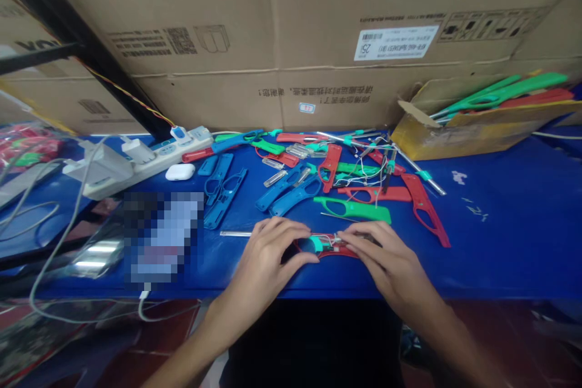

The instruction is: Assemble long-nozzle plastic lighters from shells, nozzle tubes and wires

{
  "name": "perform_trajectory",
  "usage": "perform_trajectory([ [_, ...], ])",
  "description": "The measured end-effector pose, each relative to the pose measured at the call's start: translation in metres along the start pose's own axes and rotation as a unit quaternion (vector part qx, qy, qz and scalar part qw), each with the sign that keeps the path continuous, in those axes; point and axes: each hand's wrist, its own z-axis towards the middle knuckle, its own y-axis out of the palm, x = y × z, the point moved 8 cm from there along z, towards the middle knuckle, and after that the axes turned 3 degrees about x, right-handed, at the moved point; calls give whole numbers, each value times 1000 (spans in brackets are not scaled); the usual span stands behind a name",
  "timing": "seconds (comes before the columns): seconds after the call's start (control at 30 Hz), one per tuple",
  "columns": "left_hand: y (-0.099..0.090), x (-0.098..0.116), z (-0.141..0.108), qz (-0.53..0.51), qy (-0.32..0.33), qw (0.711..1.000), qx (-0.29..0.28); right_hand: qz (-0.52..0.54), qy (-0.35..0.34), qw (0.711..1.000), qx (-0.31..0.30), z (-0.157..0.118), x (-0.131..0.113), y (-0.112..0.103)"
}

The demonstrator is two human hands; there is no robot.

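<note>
Near the table's front edge, a red long-nosed lighter (342, 251) lies open, with a teal trigger and thin white wires showing inside. Its silver metal tube (234, 234) points left, out past my fingers. My left hand (277, 248) is closed around the tube end, thumb and fingers beside the teal trigger. On the other end, the fingers of my right hand (382, 251) pinch close to the wires; my fingers partly cover the parts there. Just beyond lies a green handle shell (354, 209), with blue handle shells (295, 193) farther left.
Red shells, wires and clear fuel tanks (274, 179) are piled farther back. A cardboard box (477, 136) of lighters stands at the back right. At left are a power strip (150, 160), a white earbud case (180, 172) and a phone (168, 236) on a cable.
</note>
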Motion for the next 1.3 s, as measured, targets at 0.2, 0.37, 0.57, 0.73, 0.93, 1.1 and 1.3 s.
perform_trajectory([
  [0.2, 0, 0, 0, -4, 5, 1000, 2, 12, 35, 999, -30, 6, 3, 0],
  [0.37, 0, 0, 0, -5, 6, 1000, 4, 23, 71, 995, -60, 8, 8, 4],
  [0.57, 0, -2, 0, -7, 2, 1000, 5, 6, 69, 993, -91, 3, 9, 11],
  [0.73, 1, -3, 0, -6, -5, 1000, 0, -33, 41, 996, -74, -3, 5, 11],
  [0.93, 2, -2, 0, -4, -8, 1000, -5, -68, -43, 996, -23, -7, -6, 6],
  [1.1, 1, -2, 0, -5, -12, 1000, -8, -78, -66, 995, -2, -4, -11, 4],
  [1.3, 3, -4, -2, 5, -20, 1000, -16, -78, -49, 996, -14, -5, -6, 7],
])
